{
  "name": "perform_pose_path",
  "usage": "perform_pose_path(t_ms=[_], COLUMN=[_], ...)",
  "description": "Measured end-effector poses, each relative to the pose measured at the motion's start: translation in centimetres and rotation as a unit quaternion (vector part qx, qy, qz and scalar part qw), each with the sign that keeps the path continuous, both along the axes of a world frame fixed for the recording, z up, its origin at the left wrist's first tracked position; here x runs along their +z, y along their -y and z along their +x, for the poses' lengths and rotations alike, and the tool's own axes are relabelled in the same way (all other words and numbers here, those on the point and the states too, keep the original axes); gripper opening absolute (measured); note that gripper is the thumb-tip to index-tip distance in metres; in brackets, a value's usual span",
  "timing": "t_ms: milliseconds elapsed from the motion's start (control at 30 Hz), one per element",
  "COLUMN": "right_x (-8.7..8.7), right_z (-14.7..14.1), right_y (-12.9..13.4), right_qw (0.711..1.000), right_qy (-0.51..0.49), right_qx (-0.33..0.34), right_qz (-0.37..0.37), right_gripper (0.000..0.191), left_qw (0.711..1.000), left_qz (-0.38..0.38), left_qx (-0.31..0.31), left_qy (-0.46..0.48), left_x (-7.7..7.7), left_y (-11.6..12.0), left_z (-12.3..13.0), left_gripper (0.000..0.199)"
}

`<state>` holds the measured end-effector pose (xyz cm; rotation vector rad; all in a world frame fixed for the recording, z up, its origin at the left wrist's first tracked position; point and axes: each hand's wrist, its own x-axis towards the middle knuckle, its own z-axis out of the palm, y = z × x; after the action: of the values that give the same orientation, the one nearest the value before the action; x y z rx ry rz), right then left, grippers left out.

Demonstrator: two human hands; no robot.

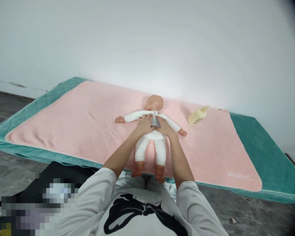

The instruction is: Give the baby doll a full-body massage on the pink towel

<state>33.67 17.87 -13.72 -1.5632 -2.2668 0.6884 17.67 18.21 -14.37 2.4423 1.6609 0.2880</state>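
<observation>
Fingers (pixel 147 117) rest on a bald doll (pixel 152 135) dressed in white.

At the centre of the frame, a bald baby doll (pixel 151 138) in white clothes lies with its arms spread, its head toward the top. The left hand (pixel 145 124) and right hand (pixel 163 126) lie on its torso, fingers extended, with a small grey object (pixel 155 122) between them. Right of centre, a cream pump bottle (pixel 197 116) sits on the pink blanket (pixel 93 127). Green quilted bedding (pixel 270 154) shows at far left and right; a pale wall (pixel 147 42) fills the top.
</observation>
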Motion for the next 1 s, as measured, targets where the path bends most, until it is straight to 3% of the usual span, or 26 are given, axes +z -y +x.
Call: perform_pose_path(t_ms=[133, 300, 433, 533, 733, 1000], right_x=[0.4, 0.6, 0.1, -0.8, -1.5, -1.1], right_z=[0.7, 1.3, 1.2, 0.9, 0.0, -0.2], right_y=[1.1, 3.0, 4.9, 5.7, 5.5, 5.2], right_qw=[0.999, 0.999, 0.998, 0.997, 0.998, 0.995], right_qy=[-0.033, -0.041, -0.032, -0.018, 0.03, 0.024], right_qx=[0.008, -0.004, -0.044, -0.049, -0.044, -0.06], right_qz=[-0.006, 0.004, 0.042, 0.062, 0.041, 0.074], right_gripper=[0.066, 0.065, 0.046, 0.031, 0.024, 0.024], left_qw=[0.999, 0.999, 0.998, 0.997, 0.996, 0.997], left_qz=[-0.022, 0.018, 0.055, 0.04, 0.001, -0.008], left_qx=[-0.029, -0.023, -0.007, -0.028, -0.045, -0.039], left_qy=[0.001, -0.019, -0.043, -0.059, -0.078, -0.059], left_x=[0.7, 1.6, 1.8, 1.5, 0.3, 0.9], left_y=[0.8, 2.8, 4.7, 5.5, 5.4, 4.6], left_z=[-1.0, -1.3, -0.8, -0.5, -0.3, -0.5], left_gripper=[0.067, 0.062, 0.043, 0.026, 0.024, 0.027])
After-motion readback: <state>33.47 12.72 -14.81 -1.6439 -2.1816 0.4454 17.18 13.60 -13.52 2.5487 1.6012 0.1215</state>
